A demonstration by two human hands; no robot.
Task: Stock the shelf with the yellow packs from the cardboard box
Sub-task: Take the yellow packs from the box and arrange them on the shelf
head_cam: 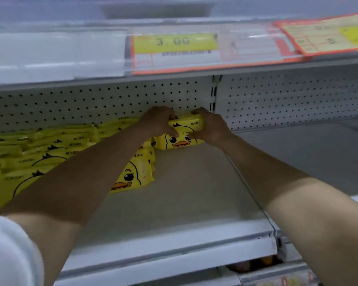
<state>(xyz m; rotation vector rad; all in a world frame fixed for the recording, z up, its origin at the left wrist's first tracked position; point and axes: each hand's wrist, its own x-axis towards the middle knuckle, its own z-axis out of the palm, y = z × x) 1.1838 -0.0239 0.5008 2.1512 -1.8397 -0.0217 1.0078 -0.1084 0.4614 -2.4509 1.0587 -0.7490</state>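
This is a shop aisle. A white metal shelf (194, 203) has a perforated back panel (91, 100) behind it. On the rail above the shelf, a yellow price label (175, 43) reads 3.00, with an orange-edged tag (322, 34) further right. Identical duck-faced yellow packs (50, 153) crowd the shelf's left part.

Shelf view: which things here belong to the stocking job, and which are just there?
Job: yellow pack, held by left hand and right hand; stacked yellow packs; shelf.
Just there: price tag; orange-edged sign; pegboard back panel.
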